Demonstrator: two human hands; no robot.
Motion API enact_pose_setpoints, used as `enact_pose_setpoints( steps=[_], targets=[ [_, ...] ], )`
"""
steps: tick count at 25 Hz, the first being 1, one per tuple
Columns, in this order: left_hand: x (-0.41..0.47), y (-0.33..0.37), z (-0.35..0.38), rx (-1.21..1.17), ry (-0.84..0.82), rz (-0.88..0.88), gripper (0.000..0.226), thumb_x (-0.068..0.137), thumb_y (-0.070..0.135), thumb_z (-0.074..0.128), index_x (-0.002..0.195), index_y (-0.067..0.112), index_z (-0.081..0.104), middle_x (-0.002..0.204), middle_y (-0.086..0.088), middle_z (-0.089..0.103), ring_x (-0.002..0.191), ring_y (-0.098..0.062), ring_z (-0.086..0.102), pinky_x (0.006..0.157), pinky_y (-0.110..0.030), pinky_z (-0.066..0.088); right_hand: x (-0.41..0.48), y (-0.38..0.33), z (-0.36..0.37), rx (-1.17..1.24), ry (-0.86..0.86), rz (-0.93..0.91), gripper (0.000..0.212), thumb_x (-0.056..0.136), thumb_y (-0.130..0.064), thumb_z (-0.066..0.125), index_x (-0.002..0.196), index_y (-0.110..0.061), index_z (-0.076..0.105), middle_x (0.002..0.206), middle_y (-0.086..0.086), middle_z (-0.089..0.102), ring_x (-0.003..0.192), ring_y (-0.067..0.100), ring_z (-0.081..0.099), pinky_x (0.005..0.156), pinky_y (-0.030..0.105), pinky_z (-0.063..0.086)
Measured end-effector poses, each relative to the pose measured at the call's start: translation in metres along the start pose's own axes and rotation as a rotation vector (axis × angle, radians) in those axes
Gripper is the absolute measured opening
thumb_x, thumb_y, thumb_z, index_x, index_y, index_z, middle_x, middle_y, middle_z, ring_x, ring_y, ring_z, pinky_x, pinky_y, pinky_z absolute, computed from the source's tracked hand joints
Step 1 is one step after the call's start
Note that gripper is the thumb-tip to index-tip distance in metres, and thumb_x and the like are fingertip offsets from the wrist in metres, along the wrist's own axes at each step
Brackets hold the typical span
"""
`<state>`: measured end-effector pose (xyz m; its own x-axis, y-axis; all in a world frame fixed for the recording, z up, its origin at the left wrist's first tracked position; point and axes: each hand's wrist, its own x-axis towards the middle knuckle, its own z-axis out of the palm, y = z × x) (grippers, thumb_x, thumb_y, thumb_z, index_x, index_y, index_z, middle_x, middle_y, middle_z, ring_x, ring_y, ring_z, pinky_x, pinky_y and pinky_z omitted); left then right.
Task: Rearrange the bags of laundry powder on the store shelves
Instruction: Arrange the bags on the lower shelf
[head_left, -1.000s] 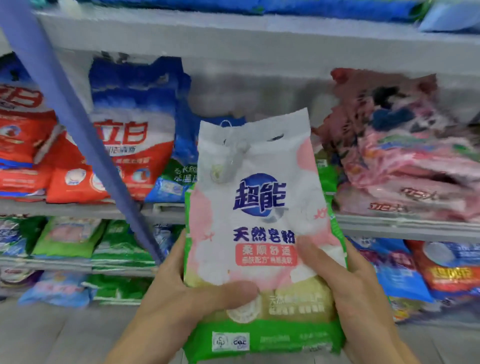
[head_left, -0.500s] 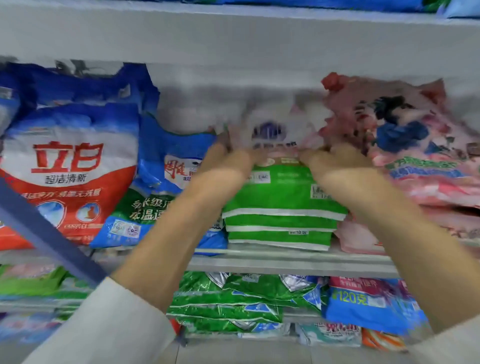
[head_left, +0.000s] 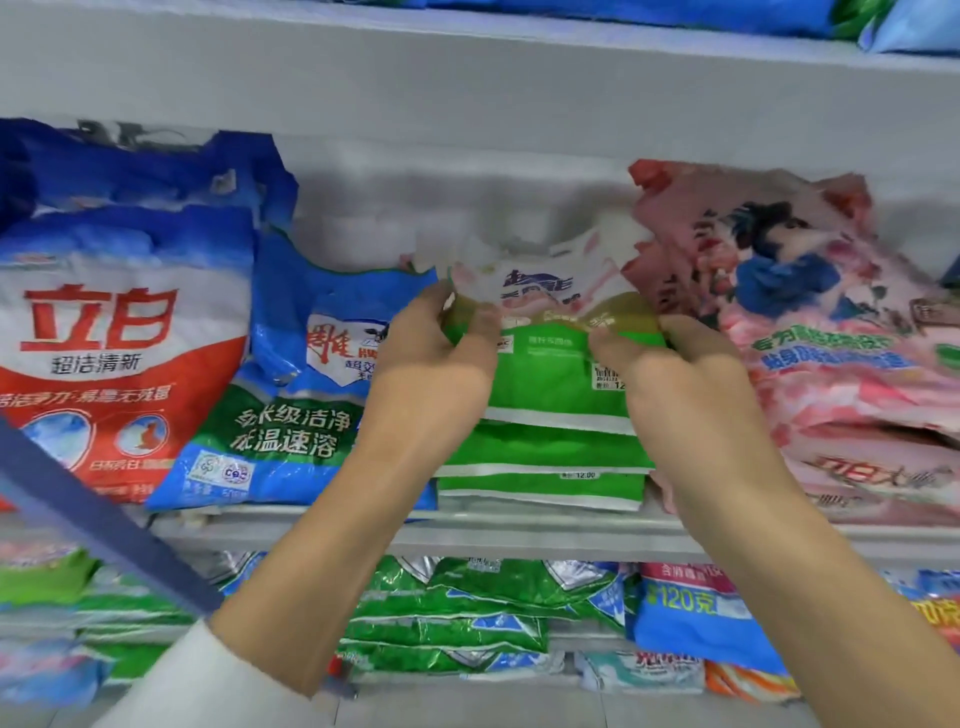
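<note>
Your left hand (head_left: 436, 364) and right hand (head_left: 680, 379) both pinch the green-and-white bag (head_left: 545, 374), with thumbs on top and fingers curled round its side edges. A second ago you held it upright in front of the shelves. Now it lies flat between your hands, on top of the stack of green bags (head_left: 540, 488) on the shelf (head_left: 519, 535). A blue bag (head_left: 301, 395) leans just outside your left hand, and the pink bags (head_left: 841, 353) lie just beyond your right.
</note>
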<state>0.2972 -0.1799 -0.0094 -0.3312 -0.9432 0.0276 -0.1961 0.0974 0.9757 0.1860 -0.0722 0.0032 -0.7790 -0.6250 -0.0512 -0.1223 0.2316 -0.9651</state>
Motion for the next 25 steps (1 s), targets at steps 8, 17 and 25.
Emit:
enact_pose_setpoints(
  steps=[8, 17, 25],
  targets=[
    [-0.037, -0.007, -0.004, 0.11, -0.052, -0.047, 0.022, 0.103, 0.053, 0.039, 0.11, 0.038, 0.053, 0.091, 0.025, 0.058, 0.08, 0.011, 0.052, 0.068, -0.022, 0.034, 0.003, 0.006, -0.003, -0.234, -0.041, -0.051, 0.027, 0.107, -0.03, 0.041, 0.123, -0.016, 0.057, 0.112, 0.01, 0.062, 0.095, 0.029, 0.056, 0.078, 0.036, 0.045],
    [-0.025, -0.003, -0.002, -0.058, -0.106, -0.216, 0.032, 0.095, 0.051, 0.055, 0.125, 0.041, 0.055, 0.098, 0.026, 0.059, 0.101, -0.009, 0.056, 0.091, -0.031, 0.04, 0.012, 0.005, 0.002, -0.196, 0.031, 0.023, 0.036, 0.104, -0.048, 0.041, 0.125, -0.02, 0.052, 0.123, 0.01, 0.061, 0.105, 0.03, 0.053, 0.089, 0.037, 0.04],
    [-0.034, -0.028, -0.054, -0.007, 0.014, -0.017, 0.028, 0.097, 0.031, 0.061, 0.124, 0.023, 0.067, 0.105, 0.021, 0.07, 0.097, 0.011, 0.062, 0.087, -0.012, 0.046, -0.038, 0.007, 0.006, -0.266, 0.028, -0.065, 0.048, 0.098, -0.043, 0.056, 0.141, -0.032, 0.039, 0.124, -0.001, 0.056, 0.109, 0.023, 0.052, 0.093, 0.038, 0.04]
  ],
)
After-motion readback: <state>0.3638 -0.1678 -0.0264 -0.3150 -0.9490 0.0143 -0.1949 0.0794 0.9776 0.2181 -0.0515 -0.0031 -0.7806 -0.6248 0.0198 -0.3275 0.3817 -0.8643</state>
